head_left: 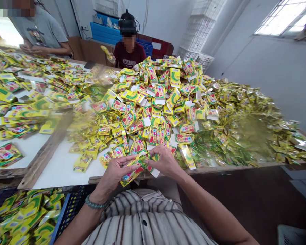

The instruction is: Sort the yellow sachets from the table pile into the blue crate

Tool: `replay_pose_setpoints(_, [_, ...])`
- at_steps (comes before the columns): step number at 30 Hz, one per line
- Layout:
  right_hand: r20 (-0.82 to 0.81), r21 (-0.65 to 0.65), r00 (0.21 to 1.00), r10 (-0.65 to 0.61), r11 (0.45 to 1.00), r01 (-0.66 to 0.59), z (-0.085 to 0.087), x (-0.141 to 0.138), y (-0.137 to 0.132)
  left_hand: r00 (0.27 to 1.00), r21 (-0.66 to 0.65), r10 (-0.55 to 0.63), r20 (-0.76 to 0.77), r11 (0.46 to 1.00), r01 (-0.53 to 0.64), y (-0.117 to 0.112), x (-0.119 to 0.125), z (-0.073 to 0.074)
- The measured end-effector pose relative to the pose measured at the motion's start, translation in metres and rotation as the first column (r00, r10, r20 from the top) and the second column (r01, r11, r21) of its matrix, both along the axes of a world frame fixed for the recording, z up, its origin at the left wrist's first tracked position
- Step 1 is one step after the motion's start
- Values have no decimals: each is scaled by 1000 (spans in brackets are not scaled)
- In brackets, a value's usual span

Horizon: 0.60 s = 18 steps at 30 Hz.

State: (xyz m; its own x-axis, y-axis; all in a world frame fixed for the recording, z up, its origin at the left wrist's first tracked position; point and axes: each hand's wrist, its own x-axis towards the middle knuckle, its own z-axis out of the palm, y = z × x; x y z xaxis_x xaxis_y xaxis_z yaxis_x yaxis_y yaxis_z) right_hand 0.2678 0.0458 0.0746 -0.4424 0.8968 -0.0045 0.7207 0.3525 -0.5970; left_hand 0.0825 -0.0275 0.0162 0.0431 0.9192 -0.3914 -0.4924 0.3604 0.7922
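Observation:
My left hand [117, 172] grips a small yellow and green printed carton [131, 175], thumb across its front, above the table's near edge. My right hand [165, 161] is at the carton's right end, fingers curled and pinched there. A white flap [154, 172] shows beneath the right fingers. Whether a packet sits inside the carton is hidden by my fingers. Just beyond my hands lies a heap of similar cartons [155, 134], several with white end flaps open. Small yellow packets [88, 151] are piled to the left of them.
Glossy packets [234, 136] form a big heap on the right. A wooden strip [47, 149] divides the table on the left, with more cartons [17, 115] beyond it. A blue crate [61, 217] of cartons stands lower left. Two people [130, 56] [47, 34] are across the table.

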Motion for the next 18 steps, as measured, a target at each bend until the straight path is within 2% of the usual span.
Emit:
replay_pose_setpoints(8, [-75,-136,995,73,987,-82,-3,-10,-9,998,33,-44,42,999,42,0,4,-3])
replay_pose_setpoints(10, [-144,-184,983,110,974,-135,0,-9,-9,998,12,-20,57,1000,19,0,3,-2])
replay_pose_setpoints(12, [-180,-174,976,123,972,-155,4,-9,-11,997,6,25,67,1000,-25,0,1,0])
replay_pose_setpoints(15, [-124,-141,982,145,977,-162,4,-15,-17,994,31,64,94,997,-67,0,1,1])
replay_pose_setpoints(18, [-106,-204,973,207,953,-225,-3,-24,-23,989,21,51,135,998,-54,-4,2,2])
